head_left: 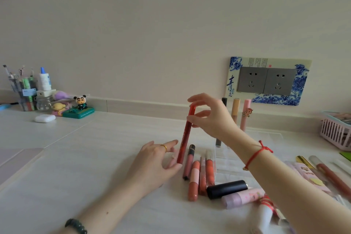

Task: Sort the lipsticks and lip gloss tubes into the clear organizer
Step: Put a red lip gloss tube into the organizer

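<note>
My right hand (210,118) pinches the top of a long red lip pencil (185,137), which stands nearly upright. Its lower end sits at the fingers of my left hand (157,159), which lies open on the white desk (85,157) and steadies the tip. The clear organizer (266,138) stands behind my right forearm, with a black tube (224,101), an orange tube (235,109) and a pink tube (245,114) upright in it. Several lip gloss tubes (194,180) lie side by side in front. A black lipstick (227,189) and a lilac tube (243,197) lie nearer to me.
More tubes and a gold-capped stick (305,161) lie at the right. A pink basket (336,131) stands at the far right. At the back left are a pen holder (26,93), small figurines (80,103) and a white earbud case (45,118). A double wall socket (266,81) is behind the organizer.
</note>
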Action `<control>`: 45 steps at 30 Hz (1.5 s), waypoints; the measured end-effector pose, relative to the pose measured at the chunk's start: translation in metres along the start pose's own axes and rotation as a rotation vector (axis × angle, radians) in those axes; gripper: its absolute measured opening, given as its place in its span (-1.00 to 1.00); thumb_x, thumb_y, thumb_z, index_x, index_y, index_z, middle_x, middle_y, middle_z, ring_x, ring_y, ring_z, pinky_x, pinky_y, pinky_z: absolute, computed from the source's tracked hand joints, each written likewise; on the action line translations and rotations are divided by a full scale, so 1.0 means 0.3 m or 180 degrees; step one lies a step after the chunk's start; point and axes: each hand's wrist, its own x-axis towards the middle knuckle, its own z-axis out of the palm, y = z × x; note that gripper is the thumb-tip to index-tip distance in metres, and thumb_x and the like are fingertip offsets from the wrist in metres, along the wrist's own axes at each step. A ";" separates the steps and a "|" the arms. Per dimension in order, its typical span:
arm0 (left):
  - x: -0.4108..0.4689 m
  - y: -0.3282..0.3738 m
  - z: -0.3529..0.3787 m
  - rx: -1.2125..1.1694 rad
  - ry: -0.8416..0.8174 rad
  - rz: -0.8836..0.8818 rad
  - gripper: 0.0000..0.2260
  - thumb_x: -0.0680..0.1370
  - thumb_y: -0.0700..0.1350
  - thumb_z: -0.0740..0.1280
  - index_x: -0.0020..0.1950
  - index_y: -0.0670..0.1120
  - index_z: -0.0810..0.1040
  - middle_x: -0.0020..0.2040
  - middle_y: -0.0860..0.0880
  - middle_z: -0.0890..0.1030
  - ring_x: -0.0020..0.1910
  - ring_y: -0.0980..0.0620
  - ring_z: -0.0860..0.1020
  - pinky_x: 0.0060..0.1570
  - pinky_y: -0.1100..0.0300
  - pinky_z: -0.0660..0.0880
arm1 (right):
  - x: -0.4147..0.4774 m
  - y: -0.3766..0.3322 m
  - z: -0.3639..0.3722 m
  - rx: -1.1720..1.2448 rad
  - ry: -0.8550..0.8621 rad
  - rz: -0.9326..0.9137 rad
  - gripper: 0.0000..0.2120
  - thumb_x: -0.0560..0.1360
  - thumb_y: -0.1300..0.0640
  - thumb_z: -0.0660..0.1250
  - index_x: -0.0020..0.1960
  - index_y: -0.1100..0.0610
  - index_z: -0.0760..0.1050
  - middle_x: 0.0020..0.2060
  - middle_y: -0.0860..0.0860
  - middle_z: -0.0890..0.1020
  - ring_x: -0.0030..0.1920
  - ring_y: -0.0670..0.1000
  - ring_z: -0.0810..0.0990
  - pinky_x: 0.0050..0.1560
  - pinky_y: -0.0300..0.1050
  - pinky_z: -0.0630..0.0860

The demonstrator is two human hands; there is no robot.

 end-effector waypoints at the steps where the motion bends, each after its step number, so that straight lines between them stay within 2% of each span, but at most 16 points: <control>1: 0.000 0.005 0.001 -0.0081 0.0025 0.0004 -0.55 0.45 0.12 0.31 0.33 0.18 0.36 -0.06 0.31 0.52 0.21 0.12 0.42 0.31 0.30 0.17 | -0.015 -0.015 -0.019 0.0195 0.0019 -0.0049 -0.65 0.37 0.36 0.39 0.04 0.01 0.47 0.00 0.04 0.56 -0.25 -0.03 0.67 -0.25 -0.11 0.64; 2: 0.000 0.011 0.001 -0.0233 0.0031 0.0003 -0.62 0.46 0.10 0.31 0.27 0.22 0.42 -0.16 0.33 0.54 0.08 0.16 0.48 0.28 0.23 0.26 | -0.030 -0.029 -0.038 0.0368 0.0032 -0.0089 -0.64 0.36 0.38 0.39 0.03 0.00 0.47 -0.02 0.06 0.57 -0.23 -0.03 0.67 -0.26 -0.15 0.64; 4: 0.001 0.027 -0.004 -0.0797 0.0012 -0.0051 -0.71 0.44 0.03 0.37 0.09 0.37 0.49 -0.19 0.28 0.60 -0.18 0.15 0.55 -0.02 0.14 0.48 | -0.058 -0.050 -0.077 0.0655 0.0060 -0.0137 -0.62 0.37 0.40 0.38 0.02 -0.01 0.48 -0.05 0.09 0.59 -0.20 -0.01 0.68 -0.23 -0.16 0.63; 6: 0.006 0.050 -0.009 -0.1293 0.0006 -0.0049 -0.70 0.41 -0.02 0.40 -0.06 0.42 0.52 -0.14 0.27 0.63 -0.14 0.20 0.58 -0.17 0.37 0.49 | -0.080 -0.064 -0.120 0.0923 0.0062 -0.0163 -0.61 0.37 0.43 0.36 0.03 0.00 0.49 -0.08 0.09 0.61 -0.17 0.02 0.68 -0.18 -0.11 0.63; 7: 0.011 0.065 -0.009 -0.1479 0.0019 -0.0035 -0.74 0.41 -0.04 0.41 -0.08 0.36 0.54 -0.14 0.28 0.63 -0.10 0.25 0.58 -0.16 0.51 0.42 | -0.088 -0.069 -0.143 0.1027 0.0047 -0.0186 -0.60 0.37 0.45 0.35 0.04 0.01 0.49 -0.09 0.09 0.62 -0.15 0.04 0.68 -0.16 -0.08 0.63; 9: 0.028 0.104 -0.006 -0.1821 -0.0016 -0.0063 -0.78 0.44 -0.06 0.38 -0.03 0.27 0.55 -0.17 0.22 0.66 -0.05 0.28 0.58 -0.08 0.58 0.34 | -0.100 -0.075 -0.185 0.1125 0.0007 -0.0260 -0.59 0.38 0.47 0.32 0.05 0.01 0.49 -0.10 0.08 0.64 -0.12 0.07 0.68 -0.14 -0.07 0.62; 11: 0.047 0.148 0.005 -0.2223 -0.0156 -0.0015 -0.77 0.47 -0.08 0.35 0.05 0.21 0.55 -0.16 0.09 0.68 -0.04 0.18 0.61 0.03 0.43 0.42 | -0.109 -0.075 -0.221 0.1175 0.0000 -0.0325 -0.57 0.39 0.48 0.31 0.06 0.02 0.49 -0.12 0.07 0.64 -0.11 0.07 0.68 -0.15 -0.09 0.61; 13: 0.068 0.196 0.015 -0.2486 -0.0248 0.0078 -0.78 0.48 -0.10 0.34 0.05 0.20 0.56 -0.14 0.03 0.70 -0.08 0.12 0.63 -0.01 0.31 0.51 | -0.115 -0.072 -0.251 0.1187 0.0042 -0.0362 -0.57 0.39 0.49 0.30 0.09 0.04 0.48 -0.13 0.06 0.65 -0.10 0.07 0.68 -0.13 -0.07 0.61; 17: 0.120 0.283 0.044 -0.2578 -0.0188 0.0259 -0.78 0.47 -0.17 0.35 -0.04 0.17 0.57 -0.20 0.02 0.70 -0.27 0.17 0.62 -0.21 0.40 0.50 | -0.119 -0.064 -0.311 0.1078 0.0228 -0.0435 -0.58 0.39 0.46 0.32 0.12 0.05 0.48 -0.15 0.04 0.68 -0.09 0.06 0.68 -0.08 -0.06 0.62; 22: 0.182 0.360 0.091 -0.2679 -0.0181 0.0340 -0.83 0.46 -0.16 0.36 -0.01 0.07 0.60 -0.22 -0.03 0.69 -0.31 0.11 0.61 -0.21 0.31 0.55 | -0.115 -0.049 -0.389 0.0877 0.0429 -0.0307 -0.66 0.41 0.37 0.35 0.09 0.04 0.50 -0.16 0.08 0.66 -0.15 0.07 0.69 -0.14 -0.03 0.63; 26: 0.210 0.397 0.146 -0.2676 -0.0215 0.0385 -0.81 0.47 -0.16 0.37 0.07 -0.08 0.61 -0.35 0.06 0.64 -0.36 0.14 0.57 -0.24 0.27 0.53 | -0.113 -0.029 -0.428 0.0561 0.0472 -0.0247 -0.65 0.41 0.34 0.35 0.08 -0.02 0.48 -0.13 0.15 0.64 -0.17 0.08 0.68 -0.21 -0.03 0.64; 28: 0.220 0.412 0.173 -0.2642 -0.0199 0.0380 -0.81 0.47 -0.15 0.36 0.07 -0.08 0.62 -0.34 0.06 0.64 -0.34 0.12 0.58 -0.17 0.22 0.56 | -0.111 -0.018 -0.441 0.0380 0.0482 -0.0269 -0.65 0.41 0.34 0.35 0.08 -0.03 0.48 -0.13 0.17 0.62 -0.17 0.09 0.67 -0.23 -0.05 0.64; 32: 0.240 0.444 0.208 -0.2633 -0.0037 0.0331 -0.83 0.45 -0.18 0.38 -0.03 0.07 0.60 -0.25 0.19 0.65 -0.22 0.20 0.62 -0.17 0.44 0.49 | -0.104 0.006 -0.470 0.0214 0.0587 -0.0287 -0.65 0.41 0.35 0.34 0.08 -0.01 0.48 -0.15 0.13 0.63 -0.19 0.07 0.68 -0.25 -0.05 0.65; 38: 0.244 0.458 0.237 -0.2574 -0.0194 0.0281 -0.79 0.47 -0.17 0.35 -0.02 0.14 0.55 -0.07 0.22 0.61 -0.12 0.35 0.57 -0.33 0.54 0.43 | -0.094 0.061 -0.481 -0.0033 0.0725 -0.0237 -0.64 0.42 0.35 0.33 0.12 0.02 0.46 -0.14 0.10 0.62 -0.20 0.08 0.66 -0.28 -0.10 0.64; 42: 0.243 0.447 0.254 -0.2491 -0.0356 0.0219 -0.73 0.49 -0.19 0.32 0.17 0.01 0.51 0.00 0.27 0.54 -0.10 0.43 0.53 -0.17 0.61 0.40 | -0.091 0.095 -0.473 -0.0198 0.0819 -0.0254 -0.64 0.42 0.35 0.33 0.13 0.02 0.46 -0.18 0.04 0.60 -0.22 0.02 0.65 -0.30 -0.13 0.64; 45: 0.237 0.448 0.264 -0.2389 -0.0506 0.0162 -0.67 0.50 -0.20 0.30 0.25 0.01 0.45 0.13 0.22 0.49 0.04 0.29 0.52 0.07 0.36 0.48 | -0.090 0.116 -0.465 -0.0317 0.0890 -0.0260 -0.64 0.42 0.34 0.33 0.15 0.03 0.45 -0.20 0.02 0.60 -0.21 -0.03 0.64 -0.29 -0.12 0.64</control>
